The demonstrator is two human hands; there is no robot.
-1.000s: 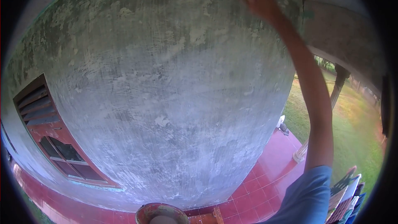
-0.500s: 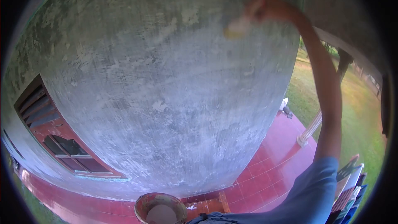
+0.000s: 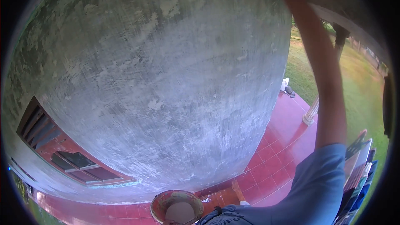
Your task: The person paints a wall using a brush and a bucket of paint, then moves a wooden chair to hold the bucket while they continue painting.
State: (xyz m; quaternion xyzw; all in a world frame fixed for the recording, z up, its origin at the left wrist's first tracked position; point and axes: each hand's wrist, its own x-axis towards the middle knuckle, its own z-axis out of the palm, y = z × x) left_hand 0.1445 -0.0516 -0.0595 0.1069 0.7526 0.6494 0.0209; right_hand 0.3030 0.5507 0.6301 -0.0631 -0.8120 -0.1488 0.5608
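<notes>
My right arm (image 3: 323,71) reaches up along the right side, and its hand is past the top edge of the view. Whatever that hand holds is out of sight too. Facing me is a large wall (image 3: 175,83) with patchy grey, whitish and greenish plaster or paint. Below, close to my body, stands a stained bucket (image 3: 156,213) with a pale greyish substance (image 3: 180,213) in it. My left hand does not show anywhere.
An orange-brown wooden bench or table (image 3: 223,198) is beside the bucket. A red-framed window (image 3: 75,158) sits low on the left. Red floor tiles (image 3: 271,158) run along the wall. A white column (image 3: 310,114) and hanging clothes (image 3: 358,179) are on the right, with grass beyond.
My right hand, earlier seen against the wall with a blurred, yellow-ended tool, has gone up out of view. The camera has shifted, so the bucket appears further right.
</notes>
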